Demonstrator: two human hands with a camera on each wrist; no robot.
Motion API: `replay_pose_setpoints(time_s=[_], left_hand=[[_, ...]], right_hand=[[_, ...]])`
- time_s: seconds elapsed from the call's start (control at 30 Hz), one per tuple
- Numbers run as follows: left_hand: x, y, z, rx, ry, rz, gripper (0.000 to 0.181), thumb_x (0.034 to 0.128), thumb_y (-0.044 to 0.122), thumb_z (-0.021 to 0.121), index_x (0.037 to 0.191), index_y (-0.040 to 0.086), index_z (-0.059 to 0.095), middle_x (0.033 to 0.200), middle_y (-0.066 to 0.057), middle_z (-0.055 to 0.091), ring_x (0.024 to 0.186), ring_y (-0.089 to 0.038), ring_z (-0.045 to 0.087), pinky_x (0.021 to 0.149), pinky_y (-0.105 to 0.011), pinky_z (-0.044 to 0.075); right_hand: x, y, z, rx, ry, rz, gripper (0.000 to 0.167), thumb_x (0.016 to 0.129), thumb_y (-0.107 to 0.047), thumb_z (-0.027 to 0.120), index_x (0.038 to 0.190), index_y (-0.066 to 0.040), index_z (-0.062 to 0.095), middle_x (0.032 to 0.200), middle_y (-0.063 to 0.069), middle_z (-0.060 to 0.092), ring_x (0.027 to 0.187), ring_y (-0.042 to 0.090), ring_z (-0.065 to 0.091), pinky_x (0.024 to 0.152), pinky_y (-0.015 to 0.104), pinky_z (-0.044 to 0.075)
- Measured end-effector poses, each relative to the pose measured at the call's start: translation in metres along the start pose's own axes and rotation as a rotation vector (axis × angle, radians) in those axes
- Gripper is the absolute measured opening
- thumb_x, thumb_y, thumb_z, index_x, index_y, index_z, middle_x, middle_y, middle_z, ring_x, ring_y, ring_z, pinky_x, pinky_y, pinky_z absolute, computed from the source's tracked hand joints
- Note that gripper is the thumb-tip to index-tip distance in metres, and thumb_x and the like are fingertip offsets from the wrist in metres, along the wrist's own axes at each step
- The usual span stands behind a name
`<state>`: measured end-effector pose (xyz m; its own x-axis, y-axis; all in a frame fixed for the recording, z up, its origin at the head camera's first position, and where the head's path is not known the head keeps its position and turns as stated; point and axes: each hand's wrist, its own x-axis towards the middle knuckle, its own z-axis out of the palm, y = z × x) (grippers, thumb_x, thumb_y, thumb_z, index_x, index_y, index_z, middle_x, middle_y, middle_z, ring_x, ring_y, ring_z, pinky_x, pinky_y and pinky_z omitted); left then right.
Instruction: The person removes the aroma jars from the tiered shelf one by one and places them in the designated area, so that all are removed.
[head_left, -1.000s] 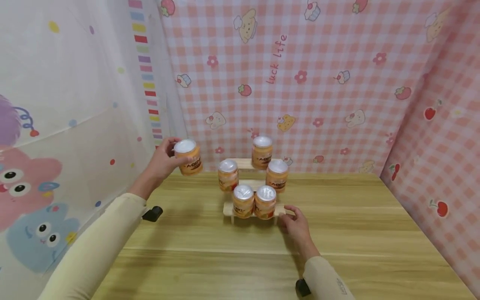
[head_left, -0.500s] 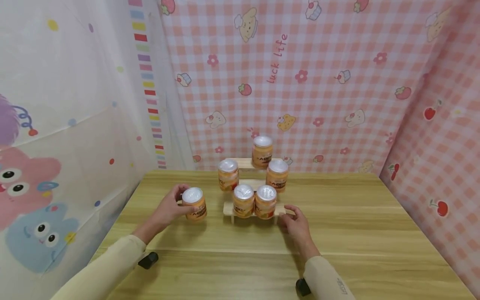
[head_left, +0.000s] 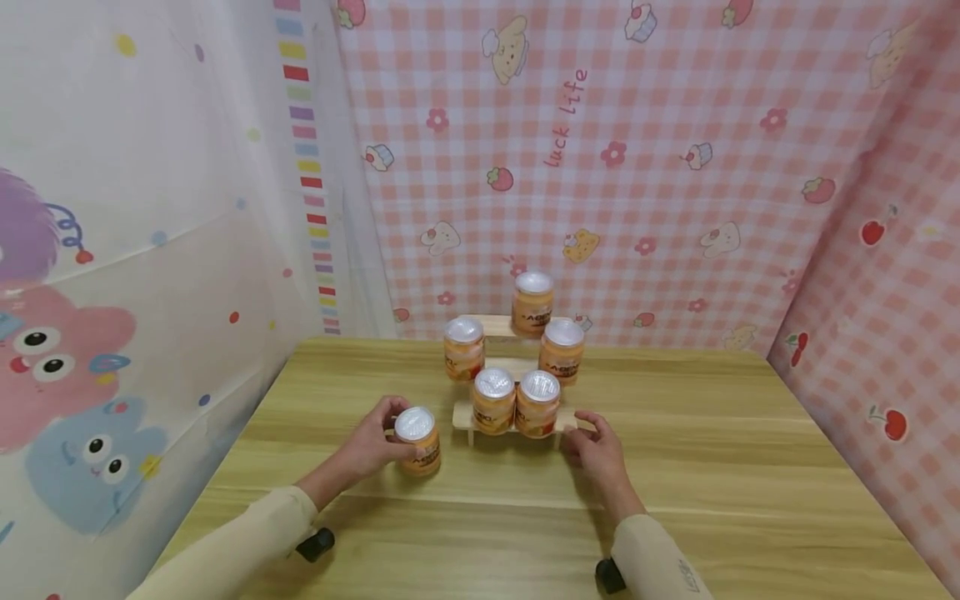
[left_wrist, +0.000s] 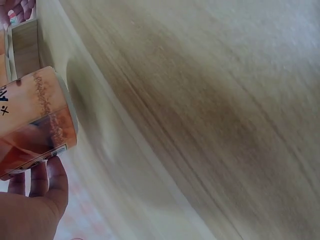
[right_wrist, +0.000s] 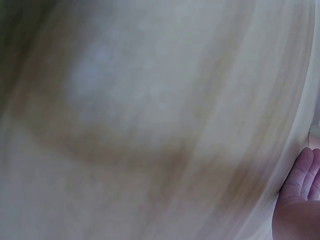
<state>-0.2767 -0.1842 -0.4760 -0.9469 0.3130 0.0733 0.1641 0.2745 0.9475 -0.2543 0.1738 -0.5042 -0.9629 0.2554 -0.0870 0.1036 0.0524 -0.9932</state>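
Observation:
In the head view, my left hand (head_left: pixel 375 442) grips an orange can (head_left: pixel 423 454) with a silver lid, thumb in front and fingers behind. The left wrist view has the same can (left_wrist: pixel 35 120) upright, its base slightly above its shadow on the tabletop. To its right stands a stepped wooden rack (head_left: pixel 462 416). Two cans sit on its lowest step, the front left can (head_left: pixel 492 412) beside the front right can (head_left: pixel 537 414). A middle left can (head_left: pixel 464 358), a middle right can (head_left: pixel 562 362) and a top can (head_left: pixel 533 312) stand higher. My right hand (head_left: pixel 600 458) pinches the lowest step's right end.
The wood-grain table (head_left: pixel 712 467) stretches out on both sides of the rack and in front of it. A pink checked curtain (head_left: pixel 675 200) hangs close behind, and a white patterned curtain (head_left: pixel 187 333) borders the left side.
My left hand has brought the can down from beside the rack's upper level, then nearer and to the right, low over the table. The right hand has stayed at the rack's end.

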Motion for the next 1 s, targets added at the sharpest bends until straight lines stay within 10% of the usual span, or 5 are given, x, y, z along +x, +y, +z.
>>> replay_pose_setpoints(time_s=[0.6,1.0], left_hand=[[-0.002,-0.005,0.011,0.014,-0.033,0.028,0.062,0.0718,-0.003,0.083,0.121,-0.002,0.045,0.119,-0.018,0.052,0.109,-0.031,0.054,0.087,-0.035,0.049],[0.012,0.016,-0.011,0.031,-0.002,0.039,0.072,0.0866,0.016,0.077,0.143,0.001,0.036,0.139,-0.027,0.043,0.132,-0.041,0.04,0.106,-0.056,0.035]], right_hand=[[0.001,0.0,-0.001,0.001,-0.001,0.007,0.036,0.098,-0.007,0.061,0.131,0.003,0.051,0.105,0.022,0.067,0.076,0.02,0.067,0.067,0.033,0.056],[0.002,0.002,-0.001,0.012,-0.003,0.007,0.035,0.097,-0.005,0.061,0.13,0.003,0.052,0.103,0.019,0.068,0.076,0.02,0.067,0.067,0.032,0.055]])
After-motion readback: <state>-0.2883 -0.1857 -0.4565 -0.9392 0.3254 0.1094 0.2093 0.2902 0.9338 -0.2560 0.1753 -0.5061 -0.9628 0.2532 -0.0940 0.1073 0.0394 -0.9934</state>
